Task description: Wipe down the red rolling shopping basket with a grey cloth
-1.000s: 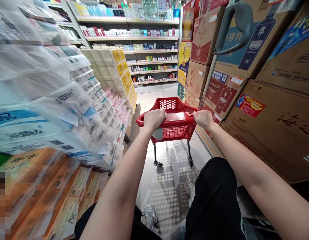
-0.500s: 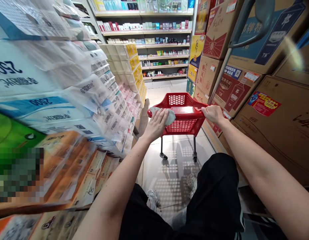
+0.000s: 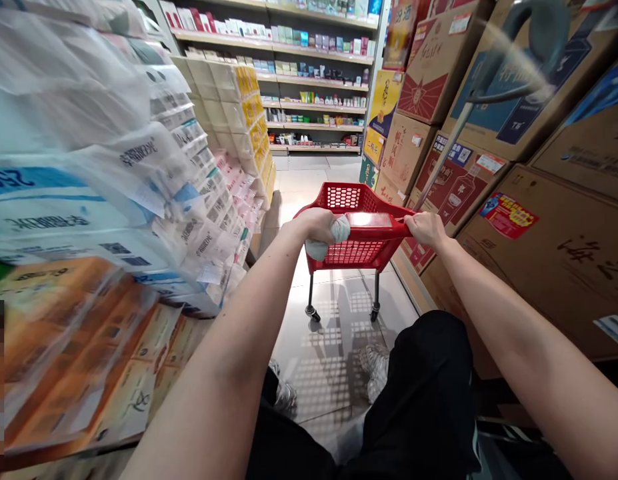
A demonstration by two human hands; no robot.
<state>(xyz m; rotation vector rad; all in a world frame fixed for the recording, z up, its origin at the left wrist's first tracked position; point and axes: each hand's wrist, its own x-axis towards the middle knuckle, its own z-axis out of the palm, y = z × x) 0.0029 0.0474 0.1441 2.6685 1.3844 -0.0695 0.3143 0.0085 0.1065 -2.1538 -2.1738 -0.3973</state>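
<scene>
A red plastic shopping cart [image 3: 353, 253] stands in front of me on the tiled floor. My left hand [image 3: 316, 225] is closed around a pale grey-green cloth [image 3: 317, 249] at the left end of the cart's handle, with part of the cloth bunched beside the fingers and part hanging below. My right hand [image 3: 425, 229] grips the right end of the red handle [image 3: 399, 227]. Between the two hands, a glossy panel [image 3: 369, 220] on the handle reflects light. The cart's basket is seen only partly behind the handle.
Wrapped tissue packs [image 3: 179, 173] are piled along the left, with orange packs [image 3: 69, 340] nearer. Cardboard boxes [image 3: 533, 267] are stacked on the right, and a grey-handled pole [image 3: 443, 153] leans there. Stocked shelves [image 3: 313, 83] stand ahead.
My left hand, spread flat over the cloth before, is now curled around it slightly further left on the handle. The right hand keeps its grip. The view has shifted a little.
</scene>
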